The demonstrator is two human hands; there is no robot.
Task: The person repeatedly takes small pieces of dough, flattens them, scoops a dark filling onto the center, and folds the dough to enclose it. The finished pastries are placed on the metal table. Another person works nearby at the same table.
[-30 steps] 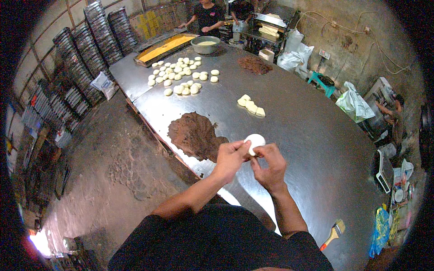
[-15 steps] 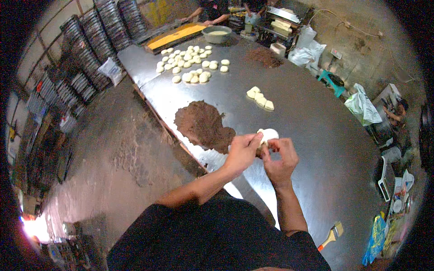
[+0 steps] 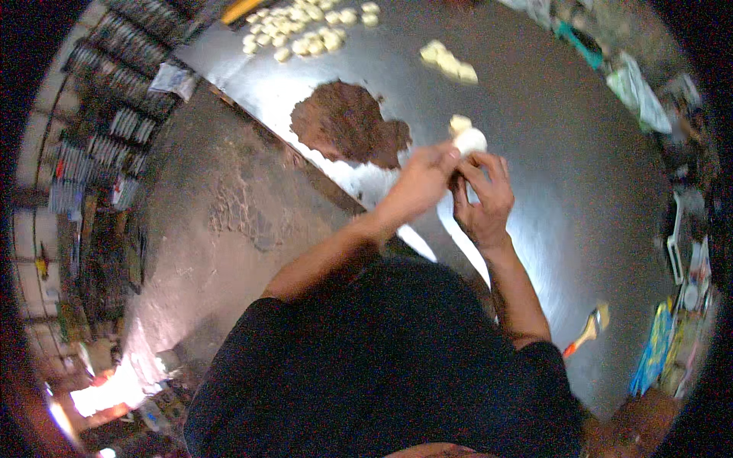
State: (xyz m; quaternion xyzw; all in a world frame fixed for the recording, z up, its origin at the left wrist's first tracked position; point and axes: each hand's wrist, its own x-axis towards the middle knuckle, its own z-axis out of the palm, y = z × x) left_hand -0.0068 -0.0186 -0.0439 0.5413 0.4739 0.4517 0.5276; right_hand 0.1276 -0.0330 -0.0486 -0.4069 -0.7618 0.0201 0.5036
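Observation:
Both hands are raised over the metal table, close together around a white dough ball (image 3: 469, 142). Against its near left side, the fingers and thumb of my left hand (image 3: 427, 174) are closed. My right hand (image 3: 486, 200) grips it from below and the right, with curled fingers. Some of the ball's underside is hidden by fingers. Just beyond it shows a small pale dough piece (image 3: 460, 123). To the left lies a spread mound of crumbly brown filling (image 3: 343, 122).
Farther up the table is a short row of dough pieces (image 3: 449, 62), with many round dough balls (image 3: 301, 30) at the far left. A brush (image 3: 589, 330) lies at the right. Stacked trays (image 3: 114, 69) stand left, beyond the floor; bags (image 3: 637, 91) line the right side.
The view has tilted down, so the table and everything on it sit higher in the picture. Both hands still hold the dough ball, and a pale piece now shows beyond it.

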